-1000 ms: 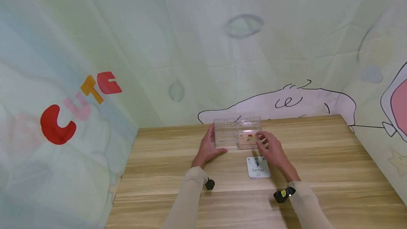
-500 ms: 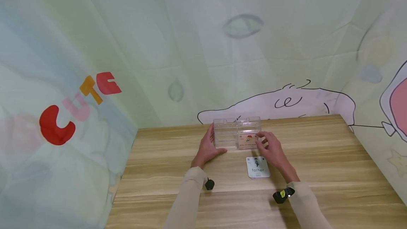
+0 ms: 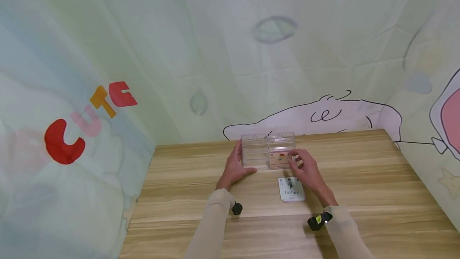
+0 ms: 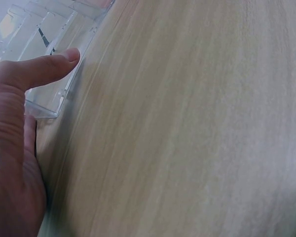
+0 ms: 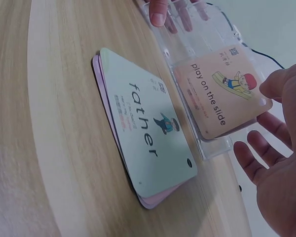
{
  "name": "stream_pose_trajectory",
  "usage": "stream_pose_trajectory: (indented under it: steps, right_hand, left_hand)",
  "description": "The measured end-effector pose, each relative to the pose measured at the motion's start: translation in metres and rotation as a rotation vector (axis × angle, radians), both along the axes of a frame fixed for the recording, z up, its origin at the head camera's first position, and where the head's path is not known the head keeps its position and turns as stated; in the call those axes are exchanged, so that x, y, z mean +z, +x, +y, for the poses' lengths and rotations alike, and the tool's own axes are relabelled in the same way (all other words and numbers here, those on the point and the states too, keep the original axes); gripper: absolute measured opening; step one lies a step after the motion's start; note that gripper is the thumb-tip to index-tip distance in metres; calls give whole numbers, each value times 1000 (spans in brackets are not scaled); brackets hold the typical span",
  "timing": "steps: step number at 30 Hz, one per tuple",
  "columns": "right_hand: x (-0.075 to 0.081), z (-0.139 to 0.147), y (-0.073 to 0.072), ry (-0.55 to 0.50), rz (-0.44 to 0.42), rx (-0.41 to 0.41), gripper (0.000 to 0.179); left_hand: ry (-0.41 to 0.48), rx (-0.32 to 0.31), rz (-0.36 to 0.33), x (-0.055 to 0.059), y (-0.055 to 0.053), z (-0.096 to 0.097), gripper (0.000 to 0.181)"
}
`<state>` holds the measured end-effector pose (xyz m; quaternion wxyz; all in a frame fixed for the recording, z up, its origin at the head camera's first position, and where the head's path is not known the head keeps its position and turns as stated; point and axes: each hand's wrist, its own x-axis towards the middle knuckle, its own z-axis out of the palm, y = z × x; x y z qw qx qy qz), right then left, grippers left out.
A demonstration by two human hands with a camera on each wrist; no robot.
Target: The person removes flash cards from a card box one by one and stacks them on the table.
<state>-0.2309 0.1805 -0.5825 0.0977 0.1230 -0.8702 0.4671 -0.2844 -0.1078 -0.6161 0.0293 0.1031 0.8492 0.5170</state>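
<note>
Near the back edge of the table stands a clear plastic card rack (image 3: 255, 153) with stepped tiers in two columns. My left hand (image 3: 234, 170) grips its left end, thumb across the front and fingers along the side. In the right wrist view, a peach card reading "play on the slide" (image 5: 222, 94), with a child on a slide, sits in the rack's right column. My right hand (image 3: 308, 171) pinches this card at its right edge between thumb and forefinger, the other fingers loosely curled. In front lies a small stack of cards, topped by a white one reading "father" (image 5: 148, 133).
The wooden table (image 3: 179, 183) reaches back to a printed cloth backdrop (image 3: 223, 51), close behind the rack. The card stack lies just in front of the rack's right column, near my right wrist. A black wrist camera (image 3: 316, 222) sits on the right sleeve.
</note>
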Motion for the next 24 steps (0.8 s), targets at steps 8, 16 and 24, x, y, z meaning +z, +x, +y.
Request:
stream_pose_trajectory:
  steps: [8, 16, 24]
  right_hand:
    - [-2, -5, -1, -34, 39, 21, 24]
    - [-5, -8, -4, -41, 26, 27, 24]
    - [-6, -12, -6, -49, 49, 8, 23]
  left_hand:
    - [-4, 4, -1, 1, 0, 0, 129]
    - [-3, 10, -3, 2, 2, 1, 127]
    - [-1, 5, 11, -1, 1, 1, 127]
